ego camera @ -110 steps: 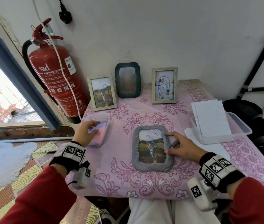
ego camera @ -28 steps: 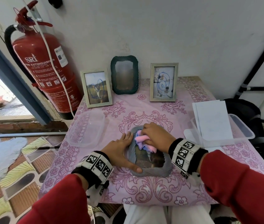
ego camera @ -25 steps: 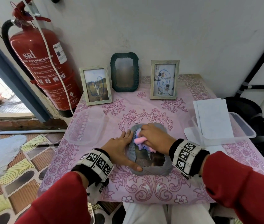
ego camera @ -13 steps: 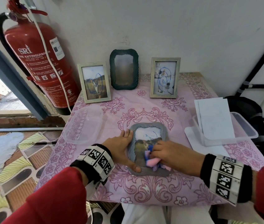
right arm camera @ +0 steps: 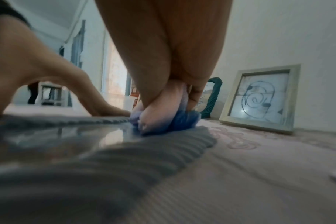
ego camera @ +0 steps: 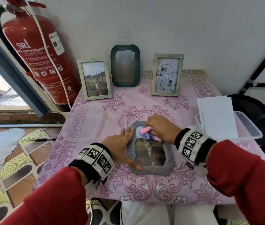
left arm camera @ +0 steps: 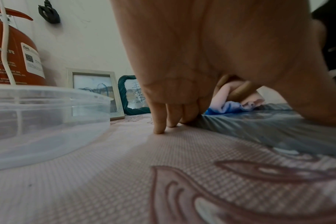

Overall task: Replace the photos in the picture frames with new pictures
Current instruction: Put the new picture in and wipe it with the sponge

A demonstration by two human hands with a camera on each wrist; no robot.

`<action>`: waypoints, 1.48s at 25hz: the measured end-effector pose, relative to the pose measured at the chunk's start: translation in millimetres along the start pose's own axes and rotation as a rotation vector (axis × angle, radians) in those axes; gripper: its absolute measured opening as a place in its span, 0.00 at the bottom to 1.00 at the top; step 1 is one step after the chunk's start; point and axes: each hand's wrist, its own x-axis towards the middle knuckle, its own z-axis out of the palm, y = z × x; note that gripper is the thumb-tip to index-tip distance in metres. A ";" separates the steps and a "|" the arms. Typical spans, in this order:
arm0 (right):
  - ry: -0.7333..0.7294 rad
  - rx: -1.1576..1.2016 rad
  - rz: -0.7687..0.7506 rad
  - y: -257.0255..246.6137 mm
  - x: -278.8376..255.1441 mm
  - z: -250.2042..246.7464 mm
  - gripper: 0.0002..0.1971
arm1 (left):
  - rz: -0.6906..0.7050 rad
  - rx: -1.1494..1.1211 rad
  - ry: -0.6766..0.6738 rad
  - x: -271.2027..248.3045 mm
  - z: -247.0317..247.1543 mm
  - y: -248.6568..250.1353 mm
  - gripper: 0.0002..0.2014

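Note:
A grey ribbed picture frame (ego camera: 169,164) lies flat on the pink tablecloth, with a photo of an animal under its glass. My left hand (ego camera: 120,144) presses flat on the frame's left edge, fingers straight and thumb on the lower left corner. At the top of the glass my right hand (ego camera: 159,128) grips a bunched pink and blue cloth (ego camera: 144,132) and presses it down. The right wrist view shows the cloth (right arm camera: 163,119) squeezed against the glass of the grey frame (right arm camera: 125,151). In the left wrist view my left fingers (left arm camera: 159,121) touch the tablecloth beside the frame (left arm camera: 269,125).
Three frames stand against the wall: a pale one (ego camera: 94,78), a dark green one (ego camera: 125,65), another pale one (ego camera: 167,74). A clear plastic container (ego camera: 83,124) sits left of the hands. White sheets (ego camera: 216,116) lie on a container at right. A red fire extinguisher (ego camera: 36,51) stands back left.
Half a second ago my right hand held the cloth at the bottom of the glass; it has slid back up to the top. The left hand has stayed on the frame's edge.

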 end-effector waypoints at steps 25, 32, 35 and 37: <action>0.007 -0.059 0.004 6.2 11.4 1.7 0.05 | 0.005 0.013 0.035 5.4 8.1 -3.6 0.68; 0.119 0.053 -0.371 0.8 -3.5 9.7 0.06 | -0.013 0.034 0.012 6.6 5.0 -1.0 0.69; 0.026 0.062 -0.388 -16.8 -25.9 15.4 0.08 | -0.004 0.041 0.010 5.8 4.4 -0.3 0.69; -0.030 0.055 -0.345 -18.3 -46.7 17.1 0.11 | 0.013 0.033 0.012 5.2 3.2 -0.7 0.69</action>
